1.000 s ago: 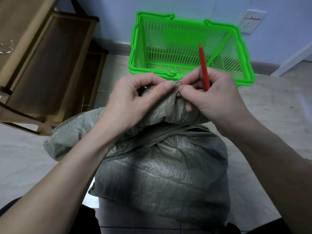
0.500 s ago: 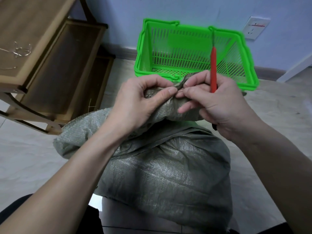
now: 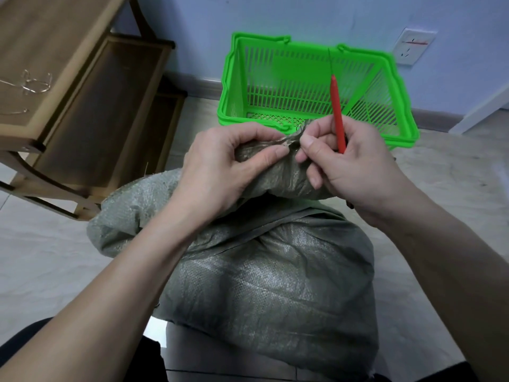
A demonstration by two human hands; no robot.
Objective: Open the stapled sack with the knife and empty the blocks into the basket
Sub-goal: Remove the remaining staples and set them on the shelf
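A grey-green woven sack point(image 3: 275, 277) stands bulging on the floor between my knees, its top folded over. My left hand point(image 3: 220, 166) pinches the folded top edge of the sack. My right hand point(image 3: 355, 164) pinches the same edge right beside it, where a metal staple shows, and also holds the red-handled knife point(image 3: 338, 114), which points up and away with its thin blade over the basket. The green plastic basket point(image 3: 234, 86) sits on the floor just beyond the sack, and nothing shows inside it. The blocks are hidden in the sack.
A low wooden shelf unit point(image 3: 82, 86) stands at the left, with bent wire pieces point(image 3: 34, 84) on its top. A blue wall with a socket point(image 3: 413, 46) rises behind the basket. Pale floor tiles lie on both sides of the sack.
The view has shifted slightly. My right hand has pulled at the sack's edge and the knife now leans a little left instead of standing upright. My left hand keeps its pinch.
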